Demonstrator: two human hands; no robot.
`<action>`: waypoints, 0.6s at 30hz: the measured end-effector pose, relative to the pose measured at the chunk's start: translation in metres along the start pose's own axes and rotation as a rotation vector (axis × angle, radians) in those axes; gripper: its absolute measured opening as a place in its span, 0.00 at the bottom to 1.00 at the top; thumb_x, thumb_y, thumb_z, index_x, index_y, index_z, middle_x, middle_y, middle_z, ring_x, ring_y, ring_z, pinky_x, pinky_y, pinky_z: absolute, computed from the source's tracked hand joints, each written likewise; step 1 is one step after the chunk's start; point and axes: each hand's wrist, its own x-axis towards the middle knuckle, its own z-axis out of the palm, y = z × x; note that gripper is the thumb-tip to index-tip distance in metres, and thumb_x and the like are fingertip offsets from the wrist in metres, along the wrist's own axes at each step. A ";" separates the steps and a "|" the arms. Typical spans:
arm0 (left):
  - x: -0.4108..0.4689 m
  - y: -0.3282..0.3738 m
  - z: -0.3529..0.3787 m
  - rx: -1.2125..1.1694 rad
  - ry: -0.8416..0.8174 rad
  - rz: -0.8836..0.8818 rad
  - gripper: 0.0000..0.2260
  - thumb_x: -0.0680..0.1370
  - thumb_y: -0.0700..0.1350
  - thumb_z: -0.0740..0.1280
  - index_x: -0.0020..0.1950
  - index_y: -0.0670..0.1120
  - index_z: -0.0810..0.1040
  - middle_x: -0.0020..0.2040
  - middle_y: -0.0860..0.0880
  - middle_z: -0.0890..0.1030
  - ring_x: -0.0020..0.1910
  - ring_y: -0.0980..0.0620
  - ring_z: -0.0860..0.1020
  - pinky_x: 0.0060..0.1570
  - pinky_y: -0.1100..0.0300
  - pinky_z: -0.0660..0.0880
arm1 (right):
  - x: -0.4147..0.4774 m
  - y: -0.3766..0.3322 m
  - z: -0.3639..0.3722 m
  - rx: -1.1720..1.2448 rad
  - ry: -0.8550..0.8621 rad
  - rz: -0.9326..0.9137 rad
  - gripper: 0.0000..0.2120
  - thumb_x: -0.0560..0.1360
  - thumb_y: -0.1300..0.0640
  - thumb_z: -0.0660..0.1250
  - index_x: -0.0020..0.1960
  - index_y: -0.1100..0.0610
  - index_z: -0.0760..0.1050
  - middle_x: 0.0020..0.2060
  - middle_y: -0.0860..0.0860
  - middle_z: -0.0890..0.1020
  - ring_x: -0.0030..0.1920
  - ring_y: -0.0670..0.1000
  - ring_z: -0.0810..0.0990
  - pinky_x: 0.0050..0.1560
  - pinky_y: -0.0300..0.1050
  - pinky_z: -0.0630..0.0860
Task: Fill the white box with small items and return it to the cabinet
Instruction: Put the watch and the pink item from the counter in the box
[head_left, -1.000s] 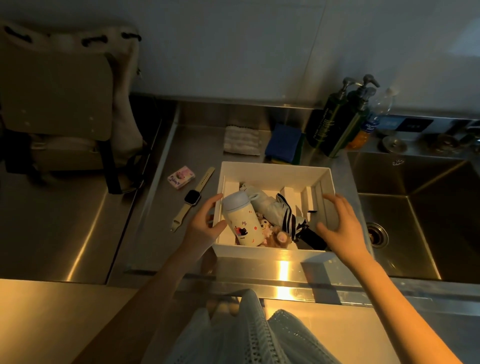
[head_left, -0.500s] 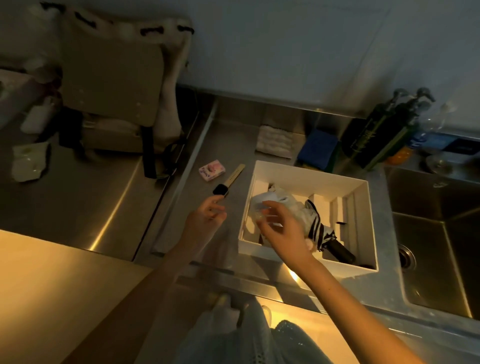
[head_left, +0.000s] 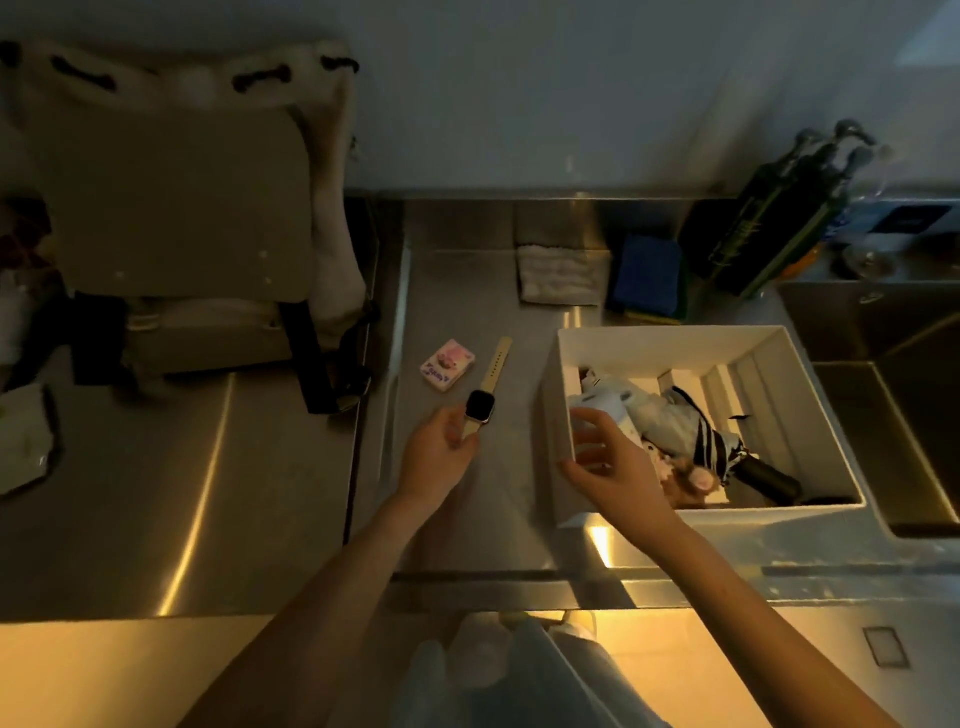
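The white box (head_left: 698, 336) stands on the steel counter beside the sink. Inside lie a pale bottle (head_left: 602, 406), a folded striped umbrella (head_left: 702, 439) and a small plush toy (head_left: 693, 482). My right hand (head_left: 609, 465) hovers over the box's near left corner, fingers apart, just by the bottle's end. Left of the box lies a watch (head_left: 480, 406) with a cream strap. My left hand (head_left: 440, 460) pinches its near strap end. A small pink pack (head_left: 448, 367) lies just beyond the watch.
A sink basin (head_left: 893, 415) drops away right of the box. Dark pump bottles (head_left: 779, 218), a blue sponge (head_left: 647, 275) and a white cloth (head_left: 558, 275) line the back wall. A beige bag (head_left: 171, 208) sits on the lower surface at left.
My right hand set the bottle down flat in the box and opened. My left hand left the box, reached left and closed on the watch strap. The view swung left.
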 end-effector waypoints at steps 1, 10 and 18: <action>0.005 0.000 0.001 -0.001 -0.019 0.013 0.10 0.75 0.45 0.70 0.54 0.55 0.75 0.45 0.50 0.79 0.41 0.53 0.79 0.42 0.53 0.78 | 0.000 -0.001 0.000 -0.002 -0.008 0.010 0.23 0.74 0.53 0.70 0.67 0.49 0.68 0.55 0.50 0.79 0.54 0.49 0.79 0.55 0.49 0.79; 0.049 0.002 0.026 0.164 0.004 0.003 0.13 0.72 0.50 0.72 0.51 0.44 0.76 0.53 0.46 0.74 0.49 0.47 0.75 0.52 0.49 0.76 | 0.006 -0.004 -0.005 0.103 -0.051 0.030 0.21 0.73 0.58 0.72 0.63 0.49 0.71 0.51 0.48 0.81 0.51 0.46 0.81 0.53 0.49 0.80; 0.057 0.008 0.032 0.270 -0.003 -0.012 0.15 0.73 0.47 0.70 0.53 0.37 0.74 0.54 0.40 0.74 0.50 0.43 0.75 0.51 0.49 0.75 | 0.007 -0.004 -0.006 0.107 -0.037 0.029 0.21 0.72 0.58 0.72 0.63 0.52 0.72 0.51 0.49 0.81 0.51 0.46 0.82 0.53 0.47 0.80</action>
